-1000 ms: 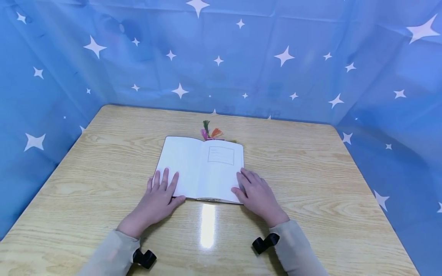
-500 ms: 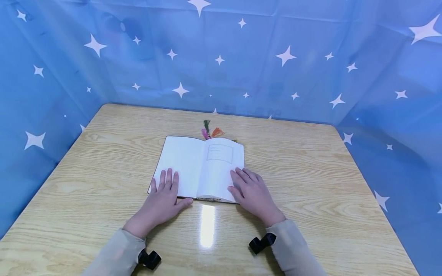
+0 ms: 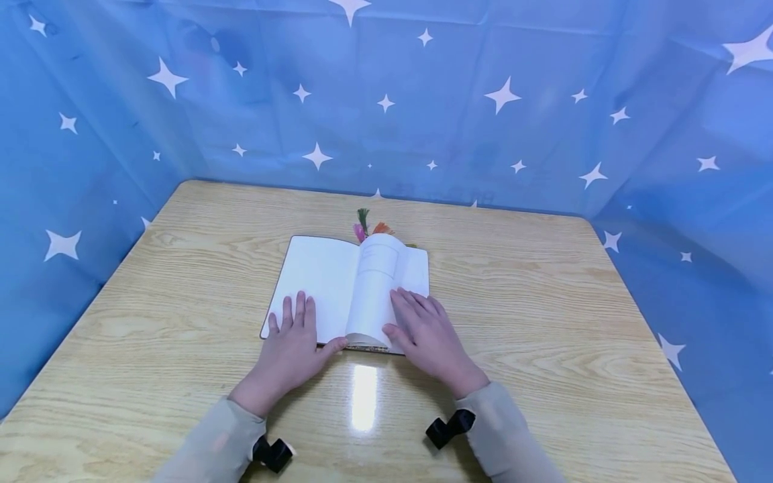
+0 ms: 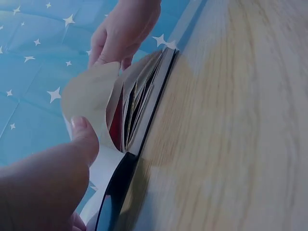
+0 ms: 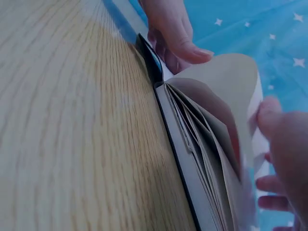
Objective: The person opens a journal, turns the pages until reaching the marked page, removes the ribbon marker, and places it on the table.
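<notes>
An open notebook (image 3: 326, 268) with white pages lies on the wooden table. My left hand (image 3: 286, 355) rests on its left page with the fingers spread, the thumb pointing toward the spine at the lower edge. My right hand (image 3: 429, 342) touches the right side with fingers extended, pushing a page (image 3: 373, 302) with a printed box so that it bows up and leftward. In the right wrist view, the bowed page (image 5: 231, 72) arches above several loosely fanned sheets (image 5: 202, 144), and the right thumb and fingers sit on its outer face. The left wrist view shows the left thumb (image 4: 84, 137) against the page.
Green (image 3: 362, 216), pink (image 3: 359, 232) and orange (image 3: 382, 229) tassels stick out past the notebook's top edge. A blue curtain (image 3: 278, 121) with white stars surrounds the table (image 3: 513, 282). Black devices (image 3: 449, 429) are strapped at both wrists.
My right hand has slid left, bending the boxed page up toward the spine and baring another page beneath. My left hand has shifted slightly right, its thumb now nearer the spine.
</notes>
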Demonstrator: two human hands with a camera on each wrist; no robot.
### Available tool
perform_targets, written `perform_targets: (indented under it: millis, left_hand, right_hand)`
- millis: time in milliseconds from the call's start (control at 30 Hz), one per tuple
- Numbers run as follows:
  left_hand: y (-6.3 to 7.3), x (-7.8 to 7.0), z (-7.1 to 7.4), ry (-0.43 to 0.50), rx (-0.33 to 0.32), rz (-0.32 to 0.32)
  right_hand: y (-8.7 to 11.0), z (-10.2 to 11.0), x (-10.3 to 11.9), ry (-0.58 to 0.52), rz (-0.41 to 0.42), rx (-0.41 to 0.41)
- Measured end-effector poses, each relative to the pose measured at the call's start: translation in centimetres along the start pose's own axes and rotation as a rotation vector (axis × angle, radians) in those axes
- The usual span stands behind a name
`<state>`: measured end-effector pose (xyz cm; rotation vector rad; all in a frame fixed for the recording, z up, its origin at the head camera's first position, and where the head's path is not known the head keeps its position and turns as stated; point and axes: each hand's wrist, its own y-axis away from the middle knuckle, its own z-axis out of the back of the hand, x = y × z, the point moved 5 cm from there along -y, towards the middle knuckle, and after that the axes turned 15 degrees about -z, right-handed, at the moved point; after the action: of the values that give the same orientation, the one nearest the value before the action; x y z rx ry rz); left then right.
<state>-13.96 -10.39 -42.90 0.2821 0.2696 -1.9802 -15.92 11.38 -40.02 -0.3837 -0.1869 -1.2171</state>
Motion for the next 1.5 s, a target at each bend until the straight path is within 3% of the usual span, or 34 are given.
perform_targets:
  millis: [167, 333, 600, 767, 900, 1033, 1233, 1367, 1500]
  left_hand:
    - [0.0, 0.0, 0.1, 0.005, -0.010, 0.000]
    - [-0.2, -0.4, 0.6, -0.030, -0.060, -0.038]
    - [-0.3, -1.4, 1.5, -0.026, -0.187, -0.184]
    - [-0.2, -1.9, 2.2, -0.007, -0.311, -0.274]
    - [-0.1, -2.1, 2.8, 0.004, -0.443, -0.358]
    - [0.2, -2.1, 3.3, 0.033, -0.617, -0.440]
    - [1.1, -1.9, 4.1, 0.025, -0.866, -0.527]
    - [1.6, -1.4, 4.4, -0.021, -0.934, -0.501]
    - [1.6, -0.9, 4.7, -0.092, -0.909, -0.455]
  right_hand:
    - [0.1, 0.5, 0.5, -0.004, 0.064, -0.049]
    - [0.2, 1.2, 1.2, -0.026, 0.148, -0.164]
    - [0.0, 2.2, 2.2, -0.072, 0.222, -0.277]
    - [0.0, 2.4, 2.7, -0.073, 0.265, -0.312]
    - [0.0, 2.4, 2.9, -0.065, 0.289, -0.316]
    - [0.1, 2.3, 2.9, -0.068, 0.300, -0.315]
    - [0.1, 1.6, 2.3, -0.037, 0.236, -0.240]
    - [0.3, 1.0, 1.4, -0.012, 0.164, -0.151]
    - [0.6, 0.5, 0.5, -0.004, 0.102, -0.080]
